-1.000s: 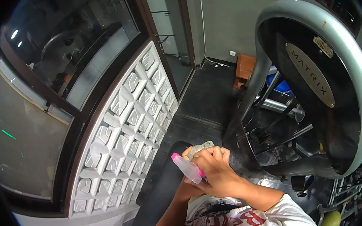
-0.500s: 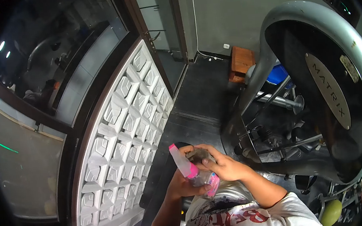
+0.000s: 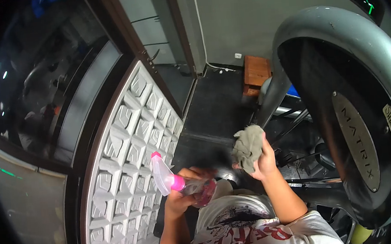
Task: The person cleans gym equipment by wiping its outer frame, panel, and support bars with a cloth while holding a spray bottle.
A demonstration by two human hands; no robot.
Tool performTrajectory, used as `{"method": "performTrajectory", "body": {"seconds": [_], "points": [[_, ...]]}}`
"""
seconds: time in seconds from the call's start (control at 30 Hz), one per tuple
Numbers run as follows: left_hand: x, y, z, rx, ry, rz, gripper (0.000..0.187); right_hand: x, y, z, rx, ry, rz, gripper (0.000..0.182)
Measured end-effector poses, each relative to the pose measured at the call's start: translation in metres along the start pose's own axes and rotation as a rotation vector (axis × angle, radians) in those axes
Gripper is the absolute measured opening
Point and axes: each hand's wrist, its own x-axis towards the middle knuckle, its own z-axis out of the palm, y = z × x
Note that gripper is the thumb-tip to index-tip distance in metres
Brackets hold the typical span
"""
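A clear spray bottle with a pink collar and pink nozzle tip is in my left hand, its fingers wrapped round the body below the trigger head. The bottle tilts, with its nozzle toward the patterned white wall. My right hand grips a crumpled grey-green cloth, held out to the right, apart from the bottle. Part of that hand's fingers is hidden behind the cloth. Close to the cloth on the right stands a gym machine with a thick grey tubular frame and a black panel reading MATRIX.
At left rises a white relief-patterned wall beneath dark-framed glass. Beyond it is a door. A brown wooden box stands on the dark floor by the grey wall. Metal bars and machine parts fill the lower right.
My hands have moved apart. The right hand carried the cloth up and to the right, away from the bottle, while the left hand shifted left with the bottle. The view has turned slightly.
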Motion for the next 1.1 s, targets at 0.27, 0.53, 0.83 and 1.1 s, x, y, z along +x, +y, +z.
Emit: {"method": "performTrajectory", "body": {"seconds": [0.27, 0.53, 0.83, 1.1], "points": [[0.063, -0.027, -0.011, -0.028, 0.060, -0.155, 0.092, -0.008, -0.025, -0.022, -0.257, 0.297, -0.160, 0.027], [0.147, -0.032, -0.026, -0.135, -0.037, -0.150, 0.095, 0.052, -0.064, 0.005, -0.484, 0.449, -0.601, 0.044], [0.291, -0.042, -0.095, 0.106, -0.556, -0.197, 0.067, 0.125, -0.059, -0.001, -0.957, 0.633, -0.832, 0.049], [0.371, -0.023, -0.136, 0.229, -0.887, -0.286, 0.056, 0.098, -0.085, 0.217, -2.832, 1.099, -1.418, 0.059]]}}
